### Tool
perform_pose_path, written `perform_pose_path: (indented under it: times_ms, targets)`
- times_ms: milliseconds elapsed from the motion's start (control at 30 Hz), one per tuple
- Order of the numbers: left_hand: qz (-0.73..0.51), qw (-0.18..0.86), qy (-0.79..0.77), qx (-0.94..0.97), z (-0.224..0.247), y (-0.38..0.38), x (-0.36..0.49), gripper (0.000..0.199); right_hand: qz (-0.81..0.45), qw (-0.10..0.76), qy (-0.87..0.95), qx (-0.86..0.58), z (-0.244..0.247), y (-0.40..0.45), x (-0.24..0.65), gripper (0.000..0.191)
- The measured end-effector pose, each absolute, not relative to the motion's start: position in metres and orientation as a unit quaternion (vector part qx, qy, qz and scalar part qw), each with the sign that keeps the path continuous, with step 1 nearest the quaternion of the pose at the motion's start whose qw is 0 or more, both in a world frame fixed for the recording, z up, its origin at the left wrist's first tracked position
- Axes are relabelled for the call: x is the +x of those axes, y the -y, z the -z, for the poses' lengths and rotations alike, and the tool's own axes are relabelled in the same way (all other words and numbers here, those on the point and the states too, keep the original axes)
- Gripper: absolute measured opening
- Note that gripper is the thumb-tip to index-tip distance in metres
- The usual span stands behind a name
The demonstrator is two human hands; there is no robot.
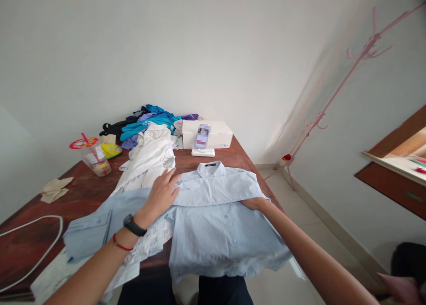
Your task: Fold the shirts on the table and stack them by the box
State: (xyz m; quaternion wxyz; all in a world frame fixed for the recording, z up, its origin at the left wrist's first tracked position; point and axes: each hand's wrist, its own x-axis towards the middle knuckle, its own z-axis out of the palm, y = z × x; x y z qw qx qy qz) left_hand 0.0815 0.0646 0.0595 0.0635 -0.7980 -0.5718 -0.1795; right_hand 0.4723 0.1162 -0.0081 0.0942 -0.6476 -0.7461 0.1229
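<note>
At the blue shirt point(206, 236), the left hand point(162, 192) spreads; whether the right hand point(256, 203) grips, I can't tell.

Two hands point(163, 190) point(255, 203); one blue shirt point(216, 234); one cup point(96, 161)

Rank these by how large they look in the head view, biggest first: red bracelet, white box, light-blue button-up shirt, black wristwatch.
1. Light-blue button-up shirt
2. White box
3. Black wristwatch
4. Red bracelet

The wristwatch and bracelet are nearer the camera than the box, yet look smaller.
</note>
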Motion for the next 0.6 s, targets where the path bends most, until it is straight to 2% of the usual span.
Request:
perform_pose_path:
  times_ms: [100,233,333,433,533,600]
  targets:
    - [0.134,0.004,0.462,-0.877,-0.054,-0.068,0.100,0.049,-0.168,0.042,0.820,-0.546,-0.003,-0.097,0.467,0.070]
    - [0.086,-0.030,0.473,-0.876,-0.035,-0.070,0.123,0.055,-0.165,-0.007,0.872,-0.460,-0.031,-0.051,0.456,0.060]
    - [0.067,-0.020,0.523,-0.849,-0.018,-0.070,0.129,0.058,-0.146,0.026,0.891,-0.429,-0.059,-0.020,0.450,0.053]
    - [0.082,-0.005,0.538,-0.839,-0.005,-0.068,0.128,0.059,-0.168,0.093,0.878,-0.438,-0.079,-0.021,0.445,0.044]
    - [0.096,0.003,0.547,-0.832,0.001,-0.066,0.125,0.062,-0.139,0.168,0.859,-0.463,-0.070,-0.056,0.444,0.044]
    - [0.100,0.006,0.554,-0.827,0.003,-0.065,0.124,0.062,-0.096,0.169,0.847,-0.495,-0.048,-0.085,0.447,0.047]
